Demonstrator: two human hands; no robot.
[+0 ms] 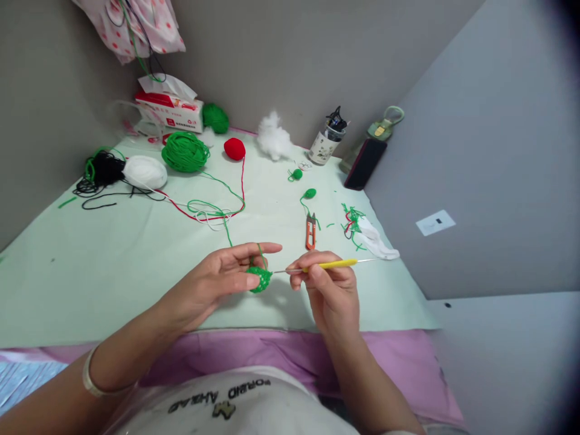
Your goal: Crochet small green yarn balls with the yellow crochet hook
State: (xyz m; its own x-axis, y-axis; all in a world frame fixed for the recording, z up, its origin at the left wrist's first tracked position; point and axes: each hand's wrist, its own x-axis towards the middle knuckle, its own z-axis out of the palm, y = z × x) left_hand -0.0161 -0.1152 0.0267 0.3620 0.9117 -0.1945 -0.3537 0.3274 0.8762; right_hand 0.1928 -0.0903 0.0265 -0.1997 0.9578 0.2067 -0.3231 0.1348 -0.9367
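Observation:
My left hand [226,275] pinches a small round green crochet piece [260,281] between thumb and fingers, its index finger stretched out to the right. A strand of green yarn [229,234] runs over that hand from the table. In my right hand [328,287] is a crochet hook [335,264] with a yellow handle, held like a pencil. Its metal tip points left and meets the edge of the green piece. Just beyond my right hand lie orange thread snips [310,232].
Green [185,152], red [234,148] and white yarn balls [145,173] stand at the back left, near a tissue box [181,113]. White stuffing [274,138], a pen jar [325,145] and a phone [366,164] line the back. Small green crocheted pieces [310,193] and a white-and-green crocheted item [374,238] lie right.

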